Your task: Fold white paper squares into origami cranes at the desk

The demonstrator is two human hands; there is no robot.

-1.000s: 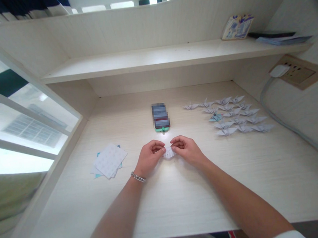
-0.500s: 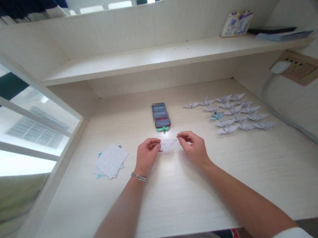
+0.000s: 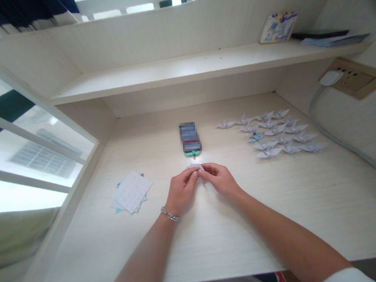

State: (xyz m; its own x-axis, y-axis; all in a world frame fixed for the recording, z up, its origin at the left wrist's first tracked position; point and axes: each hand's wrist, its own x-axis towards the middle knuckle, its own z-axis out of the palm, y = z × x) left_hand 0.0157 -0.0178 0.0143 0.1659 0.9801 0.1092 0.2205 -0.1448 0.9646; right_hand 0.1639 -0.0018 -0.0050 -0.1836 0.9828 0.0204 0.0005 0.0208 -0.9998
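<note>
Both my hands meet at the middle of the pale wooden desk (image 3: pixel 215 238). My left hand (image 3: pixel 181 193), with a chain bracelet at the wrist, and my right hand (image 3: pixel 219 179) pinch a small folded piece of white patterned paper (image 3: pixel 197 165) between their fingertips. Most of the paper is hidden by the fingers. Just beyond the hands lies a phone (image 3: pixel 190 139) in a green case.
A stack of square patterned paper sheets (image 3: pixel 131 192) lies to the left. Several folded paper cranes (image 3: pixel 274 134) are laid in rows at the right. A shelf (image 3: pixel 182 69) carries a booklet (image 3: pixel 278 26). A wall socket (image 3: pixel 352 77) and a cable (image 3: pixel 344 144) are at the far right.
Half a second ago the hands were spread apart with the paper stretched between them. Now they have closed together, and the paper is folded small between the fingertips.
</note>
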